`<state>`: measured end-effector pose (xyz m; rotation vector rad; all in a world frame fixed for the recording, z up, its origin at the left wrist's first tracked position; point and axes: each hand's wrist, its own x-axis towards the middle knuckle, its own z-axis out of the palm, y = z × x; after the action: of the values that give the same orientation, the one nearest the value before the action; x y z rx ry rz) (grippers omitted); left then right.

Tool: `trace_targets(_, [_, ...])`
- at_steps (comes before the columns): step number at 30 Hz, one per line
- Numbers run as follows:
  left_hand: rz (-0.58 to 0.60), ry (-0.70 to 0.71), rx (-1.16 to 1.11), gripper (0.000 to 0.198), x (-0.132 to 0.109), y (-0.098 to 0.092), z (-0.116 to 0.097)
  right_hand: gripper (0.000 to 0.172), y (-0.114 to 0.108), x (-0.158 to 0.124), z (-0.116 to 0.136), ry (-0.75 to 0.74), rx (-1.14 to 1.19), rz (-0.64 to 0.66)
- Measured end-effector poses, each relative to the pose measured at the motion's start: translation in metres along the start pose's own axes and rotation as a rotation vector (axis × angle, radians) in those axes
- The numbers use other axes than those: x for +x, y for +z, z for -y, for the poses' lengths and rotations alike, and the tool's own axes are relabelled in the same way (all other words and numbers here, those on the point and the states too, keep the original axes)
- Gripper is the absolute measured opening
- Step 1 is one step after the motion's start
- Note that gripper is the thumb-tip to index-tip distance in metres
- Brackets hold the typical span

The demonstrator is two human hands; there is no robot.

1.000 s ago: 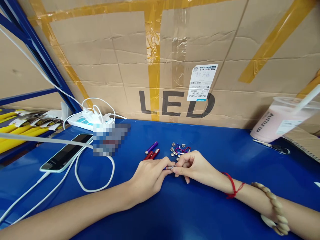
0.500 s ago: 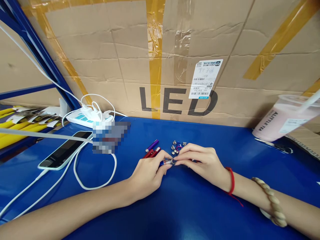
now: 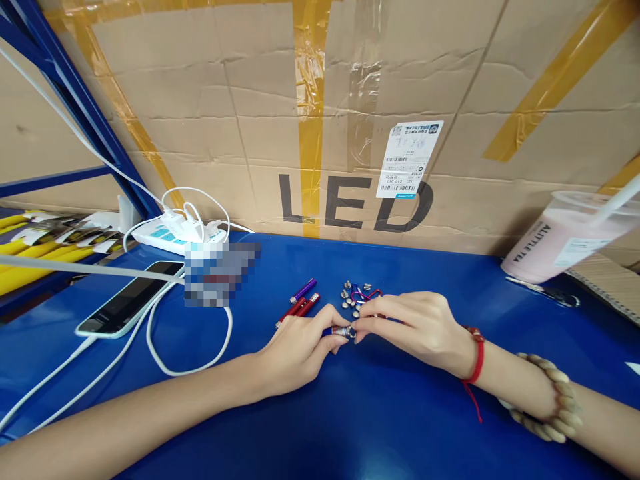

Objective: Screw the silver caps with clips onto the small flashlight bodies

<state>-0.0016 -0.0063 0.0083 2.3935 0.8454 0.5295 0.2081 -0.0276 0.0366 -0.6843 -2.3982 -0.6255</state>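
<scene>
My left hand (image 3: 300, 347) grips a small blue tube with a silver end (image 3: 340, 331), held low over the blue table (image 3: 400, 427). My right hand (image 3: 415, 327) pinches the silver end of that same tube with thumb and forefinger. Just behind the hands lie a purple tube (image 3: 304, 291), two red tubes (image 3: 300, 307), and a cluster of small silver caps (image 3: 350, 297) with a red clip (image 3: 367, 295) among them.
A phone (image 3: 127, 300) on a white cable (image 3: 190, 363) lies at the left, with a white power strip (image 3: 175, 237) behind it. A taped cardboard box marked LED (image 3: 350, 133) walls the back. A pink drink cup (image 3: 565, 240) and scissors (image 3: 545, 291) sit at the right.
My right hand has turned over from palm-side to knuckles-up while keeping its pinch on the tube's silver end. Both hands stayed in about the same spot.
</scene>
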Motion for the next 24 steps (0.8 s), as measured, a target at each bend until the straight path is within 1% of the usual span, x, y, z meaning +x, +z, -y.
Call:
trace_targets(6, [-0.045,0.022,-0.043,0.015,0.000,0.000,0.000,0.033,-0.007,0.005,0.000,-0.030,-0.064,0.000])
trace_targets(9, [-0.078,0.063,-0.054,0.012,-0.002,0.002,0.000,0.035,-0.010,0.008,0.002,-0.051,-0.068,0.005])
trace_targets(11, [-0.092,0.088,-0.052,0.010,-0.003,0.003,0.000,0.034,-0.012,0.009,0.004,-0.039,-0.040,0.015])
trace_targets(13, [-0.109,0.098,-0.039,0.009,-0.003,0.003,0.000,0.031,-0.013,0.010,0.005,0.032,0.033,0.040])
trace_targets(16, [-0.138,0.120,-0.006,0.008,-0.003,0.004,0.000,0.024,-0.012,0.011,0.006,0.204,0.208,0.097])
trace_targets(20, [-0.153,0.174,0.034,0.010,-0.003,0.004,0.000,0.018,-0.010,0.011,0.005,0.400,0.411,0.213])
trace_targets(22, [-0.160,0.189,0.034,0.010,-0.003,0.004,0.000,0.014,-0.010,0.012,0.005,0.479,0.475,0.255])
trace_targets(24, [-0.176,0.207,0.030,0.011,-0.003,0.005,0.001,0.011,-0.011,0.014,0.007,0.534,0.524,0.264])
